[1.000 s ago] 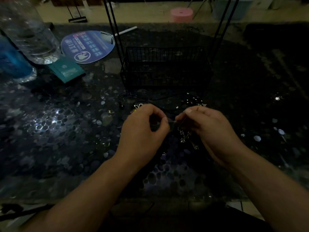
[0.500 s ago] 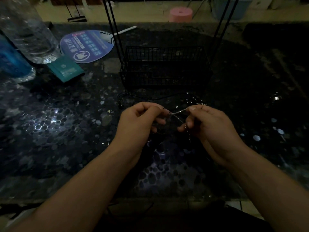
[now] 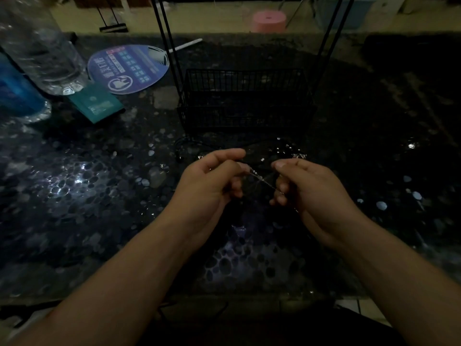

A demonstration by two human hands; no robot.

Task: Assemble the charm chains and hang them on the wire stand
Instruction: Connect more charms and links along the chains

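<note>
Head view, sole view.

Left hand [image 3: 212,181]: raised above table [image 3: 374,171], fingers curled, thumb and forefinger pinching one end of charm chain [image 3: 262,180].

Right hand [image 3: 309,188]: raised opposite, fingers curled, pinching the other end of the same chain low near the curled fingertips.

Charm chain: thin, silvery, stretched slantwise between both hands, higher at the left end; clasp and links too small and dim to make out.

Loose charms [image 3: 298,155]: bright specks lying on table just beyond the right hand; number unclear.

Wire stand [image 3: 245,101]: black basket base with uprights rising out of frame, standing beyond the hands, well apart from the chain; no chain seen hung on it.

Also present: clear bottle [image 3: 40,46], printed fan [image 3: 129,67], teal card [image 3: 96,103], at far left.

Step in hand, judged: joining or checking the chain. Advisable: keep chain lightly taut, avoid twisting, bring ends close under the little light available, confirm closure before lifting toward stand.
</note>
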